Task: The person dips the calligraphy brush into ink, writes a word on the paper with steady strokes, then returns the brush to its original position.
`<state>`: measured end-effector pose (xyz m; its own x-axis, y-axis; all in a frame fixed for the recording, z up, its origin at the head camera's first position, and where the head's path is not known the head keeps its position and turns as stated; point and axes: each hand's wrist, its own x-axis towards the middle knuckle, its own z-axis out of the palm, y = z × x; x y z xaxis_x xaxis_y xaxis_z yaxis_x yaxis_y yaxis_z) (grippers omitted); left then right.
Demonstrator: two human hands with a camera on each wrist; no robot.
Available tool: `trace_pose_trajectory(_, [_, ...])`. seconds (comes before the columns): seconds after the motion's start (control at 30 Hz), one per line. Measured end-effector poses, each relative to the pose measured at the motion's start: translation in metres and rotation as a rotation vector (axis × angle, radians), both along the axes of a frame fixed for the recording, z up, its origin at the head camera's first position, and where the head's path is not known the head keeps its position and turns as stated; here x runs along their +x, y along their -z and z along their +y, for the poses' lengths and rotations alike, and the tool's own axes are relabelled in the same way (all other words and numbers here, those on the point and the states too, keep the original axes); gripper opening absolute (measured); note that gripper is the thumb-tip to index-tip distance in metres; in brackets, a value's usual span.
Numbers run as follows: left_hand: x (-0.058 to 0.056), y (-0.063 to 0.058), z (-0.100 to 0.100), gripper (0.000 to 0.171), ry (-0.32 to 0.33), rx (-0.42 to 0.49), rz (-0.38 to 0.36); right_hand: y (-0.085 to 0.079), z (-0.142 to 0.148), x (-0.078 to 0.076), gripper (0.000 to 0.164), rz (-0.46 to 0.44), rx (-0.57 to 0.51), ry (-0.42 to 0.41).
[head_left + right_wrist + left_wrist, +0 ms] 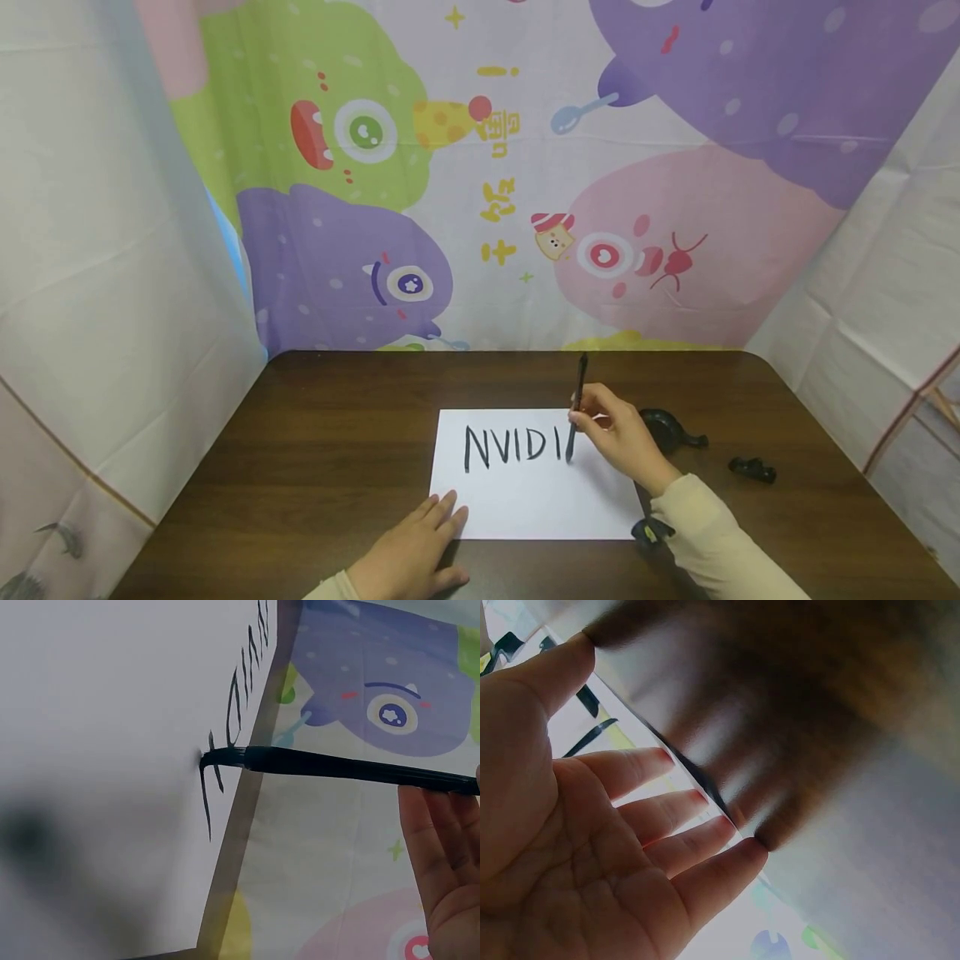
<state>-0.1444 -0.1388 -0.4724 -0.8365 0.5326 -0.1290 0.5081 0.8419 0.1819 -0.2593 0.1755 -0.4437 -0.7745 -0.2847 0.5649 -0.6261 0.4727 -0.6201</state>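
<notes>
A white sheet of paper lies on the dark wooden table with the black letters "NVIDI" brushed across its upper half. My right hand pinches a slim black brush, held nearly upright. In the right wrist view the brush's dark bristle tip bends against the paper, at the end of a thin black stroke beside the last letter. My left hand rests at the sheet's lower left corner, fingers extended onto the paper. From the left wrist view, its fingertips touch the surface.
Right of the paper stands a rounded black object with a spout-like end. Farther right lies a small black piece. Another dark object sits at the sheet's lower right corner, near my right sleeve. A cartoon-print curtain hangs behind the table.
</notes>
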Motion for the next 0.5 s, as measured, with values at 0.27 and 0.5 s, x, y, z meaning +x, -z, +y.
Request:
trace_pose_trajectory(0.27, [0.0,0.0,0.0,0.076,-0.009,-0.006,-0.007,-0.01,0.011,-0.011,0.022,0.036,-0.126,-0.015])
trace_pose_trajectory(0.5, [0.0,-0.001,0.0,0.076,-0.003,-0.004,-0.003,-0.017,0.019,-0.023,0.023,0.088,-0.169,0.039])
